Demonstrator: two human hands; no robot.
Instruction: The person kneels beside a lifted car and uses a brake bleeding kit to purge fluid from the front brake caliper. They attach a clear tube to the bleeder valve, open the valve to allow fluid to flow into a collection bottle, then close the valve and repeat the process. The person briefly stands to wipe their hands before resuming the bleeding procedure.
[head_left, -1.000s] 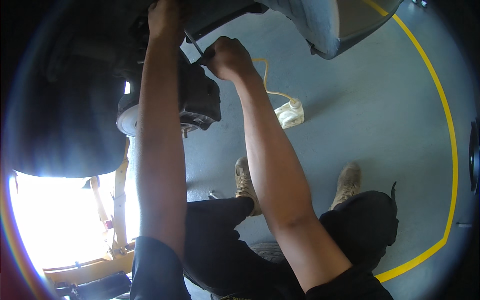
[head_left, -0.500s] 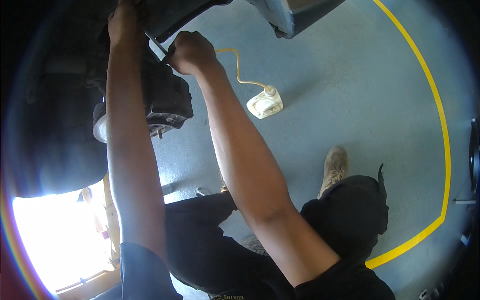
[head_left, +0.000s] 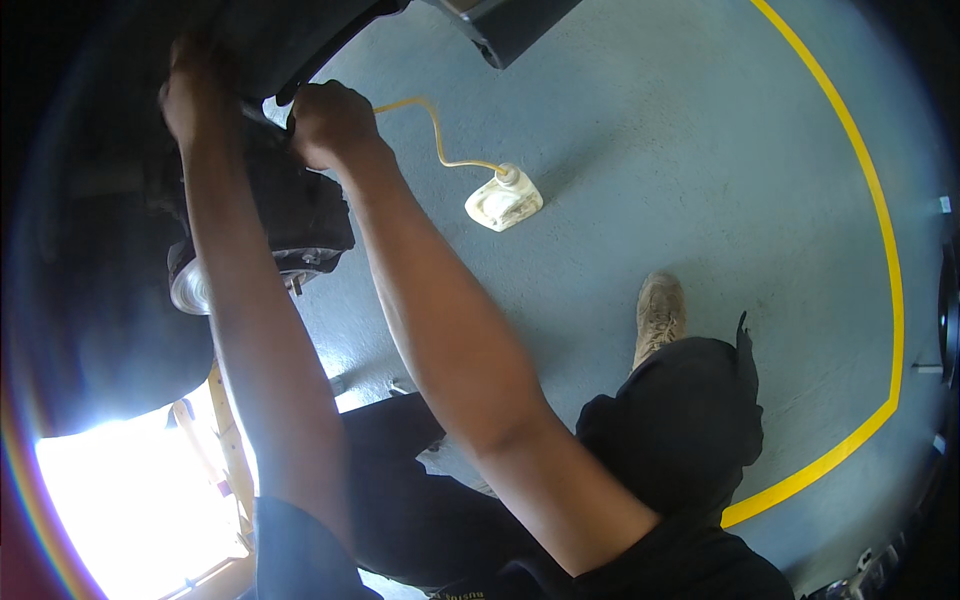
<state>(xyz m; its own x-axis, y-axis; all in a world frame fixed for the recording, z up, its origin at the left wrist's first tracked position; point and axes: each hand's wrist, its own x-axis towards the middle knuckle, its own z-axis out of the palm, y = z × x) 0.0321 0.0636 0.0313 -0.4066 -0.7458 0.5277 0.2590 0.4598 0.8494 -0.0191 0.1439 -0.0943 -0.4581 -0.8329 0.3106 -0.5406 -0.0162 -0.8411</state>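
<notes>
Bare left hand (head_left: 195,100) and bare, curled right hand (head_left: 335,122) have been shifted leftward; left fingers, and anything gripped, cannot be told; upper-left work seems continued.

I count one white bottle (head_left: 502,205) with one yellowish tube (head_left: 438,138) at its neck; to its left, my two hands, left hand (head_left: 198,100) and right hand (head_left: 335,122), and one disc (head_left: 188,287); to its lower right, one boot (head_left: 660,312); farther right, one yellow line (head_left: 897,300).
</notes>
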